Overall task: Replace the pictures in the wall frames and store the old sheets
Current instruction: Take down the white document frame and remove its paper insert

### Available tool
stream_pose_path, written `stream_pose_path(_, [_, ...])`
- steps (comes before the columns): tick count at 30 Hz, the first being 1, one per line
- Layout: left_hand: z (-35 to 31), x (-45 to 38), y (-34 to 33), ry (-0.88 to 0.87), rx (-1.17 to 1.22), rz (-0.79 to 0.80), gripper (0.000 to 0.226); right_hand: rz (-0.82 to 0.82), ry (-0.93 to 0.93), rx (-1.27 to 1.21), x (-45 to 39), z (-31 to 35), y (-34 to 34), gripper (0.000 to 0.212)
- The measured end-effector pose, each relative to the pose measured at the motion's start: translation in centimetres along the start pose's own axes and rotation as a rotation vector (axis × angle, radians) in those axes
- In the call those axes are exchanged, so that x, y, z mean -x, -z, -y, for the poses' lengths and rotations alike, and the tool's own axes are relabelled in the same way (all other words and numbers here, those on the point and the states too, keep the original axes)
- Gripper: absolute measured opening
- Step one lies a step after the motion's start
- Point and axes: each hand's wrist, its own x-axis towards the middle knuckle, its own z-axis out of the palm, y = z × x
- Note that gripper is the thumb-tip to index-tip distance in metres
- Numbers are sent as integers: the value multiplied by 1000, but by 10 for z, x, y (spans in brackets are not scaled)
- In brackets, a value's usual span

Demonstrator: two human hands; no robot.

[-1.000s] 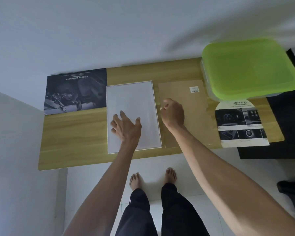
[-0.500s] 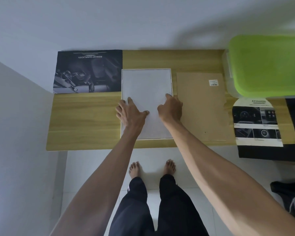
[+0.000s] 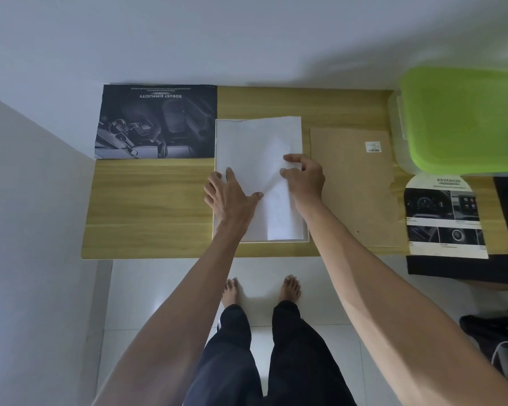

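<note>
At frame centre on the counter (image 3: pixel 147 200), the right hand (image 3: pixel 304 178) pinches the white sheet (image 3: pixel 258 148) off the frame (image 3: pixel 305 240); the flat, released left hand (image 3: pixel 232 194) should steady it, lifting slowly to avoid creasing.

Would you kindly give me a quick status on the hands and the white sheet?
Left hand flat, pressing the white sheet. Right hand pinching its right edge, lifting it from the frame. Nothing in the way.
</note>
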Motion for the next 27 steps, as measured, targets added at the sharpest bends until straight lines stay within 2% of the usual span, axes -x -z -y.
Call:
stream_pose_path(5, [-3,8,3,39,147,-42,85,119,51,-113,-2,17,9,36])
stream_pose_path(8, [-7,12,10,148,292,-90,84,96,116,-225,-3,34,10,37])
stream_pose_path(10, [-13,13,18,264,430,-61,89,43,163,-300,-3,48,11,40])
stream_pose_path(13, [-22,18,34,400,707,64,97,-57,191,-409,-6,66,13,43])
stream_pose_path(17, [-26,13,45,323,1322,173,109,-82,165,-547,-7,77,15,46])
stream_pose_path(20, [-33,9,53,336,1484,133,99,-73,160,-589,-4,77,16,47])
stream_pose_path(23, [-39,8,62,427,1619,167,76,-44,138,-598,2,77,21,51])
stream_pose_path(25, [-37,2,69,466,1660,196,65,0,113,-598,5,78,27,54])
stream_pose_path(27, [-27,-7,76,423,1659,210,61,50,75,-619,6,79,35,54])
